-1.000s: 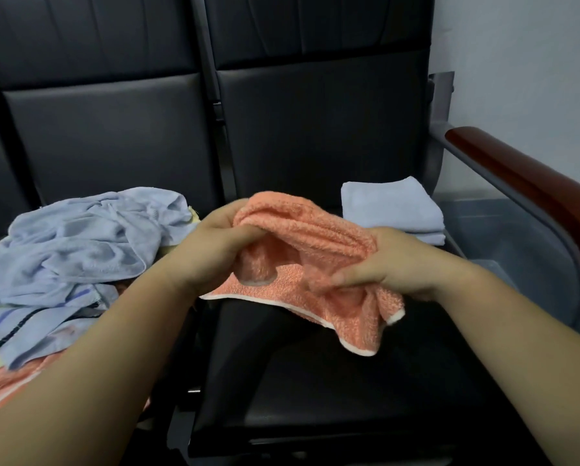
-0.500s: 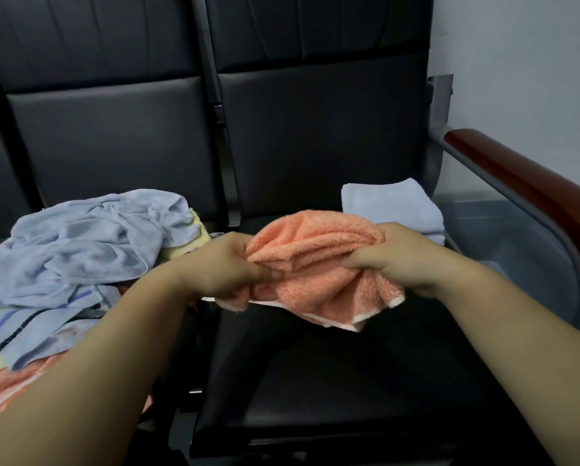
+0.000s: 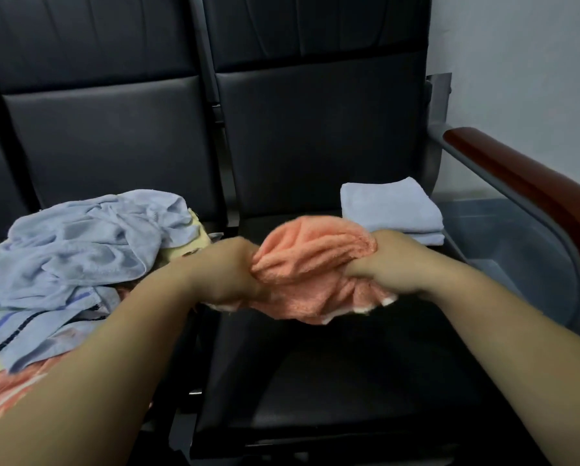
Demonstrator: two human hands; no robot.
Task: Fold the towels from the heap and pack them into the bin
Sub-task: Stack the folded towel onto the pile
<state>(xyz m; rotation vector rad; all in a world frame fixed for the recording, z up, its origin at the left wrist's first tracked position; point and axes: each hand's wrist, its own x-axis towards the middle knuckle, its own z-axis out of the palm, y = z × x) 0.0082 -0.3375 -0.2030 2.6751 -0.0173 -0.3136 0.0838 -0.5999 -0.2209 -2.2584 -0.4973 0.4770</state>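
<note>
We hold the bunched orange towel (image 3: 310, 264) just above the black seat (image 3: 315, 381). Our left hand (image 3: 229, 270) grips its left end and our right hand (image 3: 382, 260) its right end, the fingers (image 3: 357, 272) of both curled tight into the cloth. Folded pale blue towels (image 3: 389, 206) lie at the seat's back right corner. The unfolded heap (image 3: 80, 257) sits to the seat's left, the grey bin (image 3: 517, 237) to its right.
</note>
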